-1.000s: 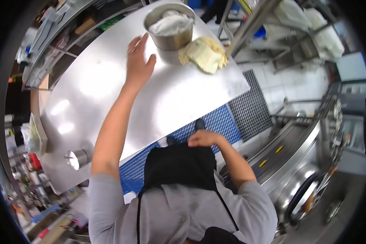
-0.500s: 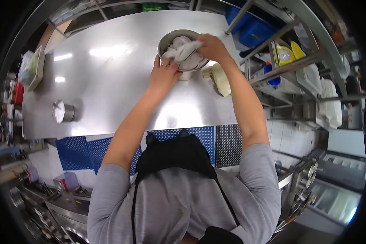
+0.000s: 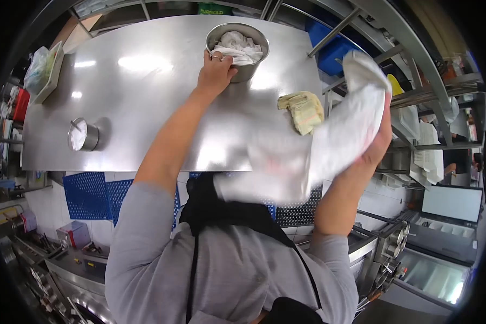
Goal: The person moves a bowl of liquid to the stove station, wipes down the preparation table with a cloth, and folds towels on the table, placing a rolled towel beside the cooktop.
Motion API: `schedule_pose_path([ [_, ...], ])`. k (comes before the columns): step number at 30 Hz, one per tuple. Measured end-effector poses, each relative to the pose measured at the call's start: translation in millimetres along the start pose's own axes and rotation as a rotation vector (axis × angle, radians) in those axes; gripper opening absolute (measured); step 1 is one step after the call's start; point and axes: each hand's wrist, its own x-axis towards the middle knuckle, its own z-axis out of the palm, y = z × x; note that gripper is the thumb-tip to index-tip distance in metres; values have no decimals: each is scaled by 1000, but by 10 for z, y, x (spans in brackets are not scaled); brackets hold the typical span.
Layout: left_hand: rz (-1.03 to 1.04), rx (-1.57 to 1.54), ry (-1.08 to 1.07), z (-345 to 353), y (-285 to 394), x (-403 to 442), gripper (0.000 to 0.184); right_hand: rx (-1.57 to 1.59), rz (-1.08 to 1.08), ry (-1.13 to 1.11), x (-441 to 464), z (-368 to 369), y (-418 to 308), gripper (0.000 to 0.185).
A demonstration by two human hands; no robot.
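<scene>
A round metal pot [image 3: 247, 73] stands near the far edge of the steel table, with crumpled white cloths [image 3: 235, 47] inside it. My left hand [image 3: 216, 74] grips the pot's near-left rim, fingers over the edge. Off to the right, my right hand [image 3: 377, 144] is closed on a white cloth [image 3: 343, 137] with faint pinkish marks. This cloth is smeared by motion; one end rises above the hand and the rest sweeps across the table's front edge. Between the pot and my right hand lies a folded yellowish cloth [image 3: 306, 114] on the table.
A small metal cup [image 3: 92, 137] with white contents and a utensil stands at the table's left. Farther left is a tray [image 3: 47, 89] with a plastic bag. Metal shelving [image 3: 421, 97] with containers runs along the right side. Blue perforated mats [image 3: 85, 197] lie below the front edge.
My right hand has pulled a white cloth out of the pot and swung it right and toward me. The pot now sits slightly farther away, my left hand still at its rim.
</scene>
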Motion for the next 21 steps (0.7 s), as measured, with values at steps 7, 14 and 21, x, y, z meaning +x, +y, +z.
schedule_pose_path([
  [7, 77, 26, -100, 354, 136, 514, 42, -405, 101, 144, -360, -1, 473, 32],
  [14, -202, -1571, -608, -1239, 1019, -209, 55, -652, 189, 194, -77, -134, 900, 45],
  [21, -139, -1405, -508, -1995, 900, -382, 22, -1147, 96, -284, 182, 195, 876, 26],
])
